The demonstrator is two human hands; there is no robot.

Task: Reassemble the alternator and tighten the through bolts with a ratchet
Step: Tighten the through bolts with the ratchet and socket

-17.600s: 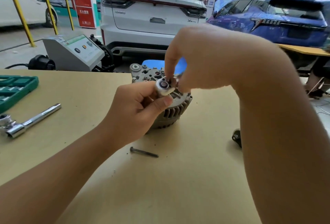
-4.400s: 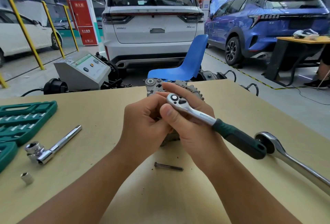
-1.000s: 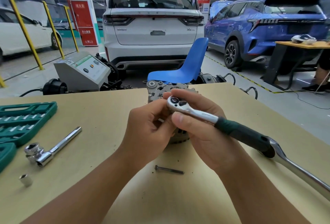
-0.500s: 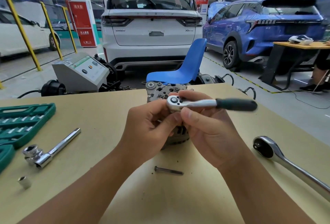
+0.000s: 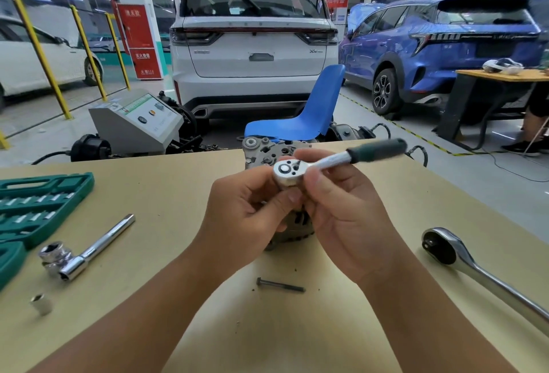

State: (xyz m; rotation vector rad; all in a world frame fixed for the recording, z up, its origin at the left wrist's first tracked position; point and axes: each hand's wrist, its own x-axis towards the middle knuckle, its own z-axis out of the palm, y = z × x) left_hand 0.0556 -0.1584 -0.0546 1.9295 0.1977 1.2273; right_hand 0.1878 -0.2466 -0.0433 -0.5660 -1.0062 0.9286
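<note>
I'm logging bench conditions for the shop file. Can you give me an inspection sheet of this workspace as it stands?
Surface: tan bench, small dark specks near the loose bolt.
Job's things: alternator upright at mid-bench, mostly hidden by the hands; small ratchet held at its top, green handle pointing right and away, blurred; loose bolt lying flat in front.
Clutter: large ratchet at right; chrome bar with socket and a separate socket at left; green tool case, open.
Hands: left hand curled at the alternator; right hand grips the ratchet near its head.
Cables: black cables beyond the far edge.
Surroundings: blue chair, grey machine, parked cars.
</note>
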